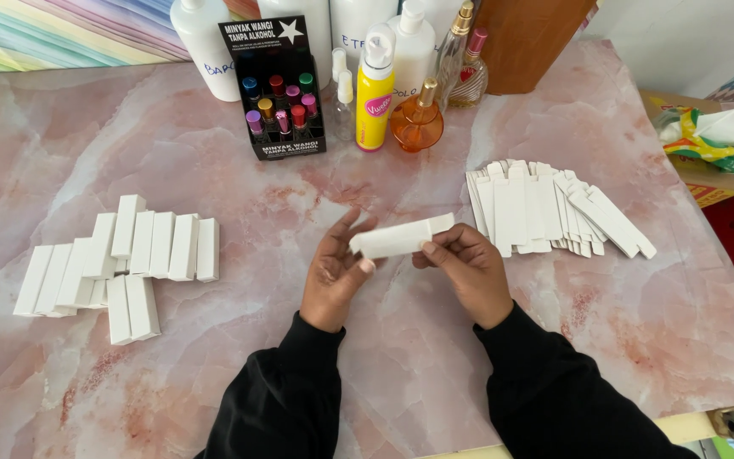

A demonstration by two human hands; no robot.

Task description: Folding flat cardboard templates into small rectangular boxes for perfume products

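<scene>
Both my hands hold one small white cardboard box (401,237) above the pink marble table (401,357). My left hand (337,270) grips its left end with thumb and fingers. My right hand (466,268) pinches its underside near the middle. The box lies almost level, its right end tilted slightly up. A fan of flat unfolded white boxes (545,208) lies just right of my right hand. Several folded white boxes (125,259) lie in rows at the left.
At the table's back stand a black display box of small coloured bottles (280,93), a yellow spray bottle (374,89), an orange round perfume bottle (416,123), white bottles (206,47) and a brown box (527,38). A crumpled bag (719,136) sits at the right edge.
</scene>
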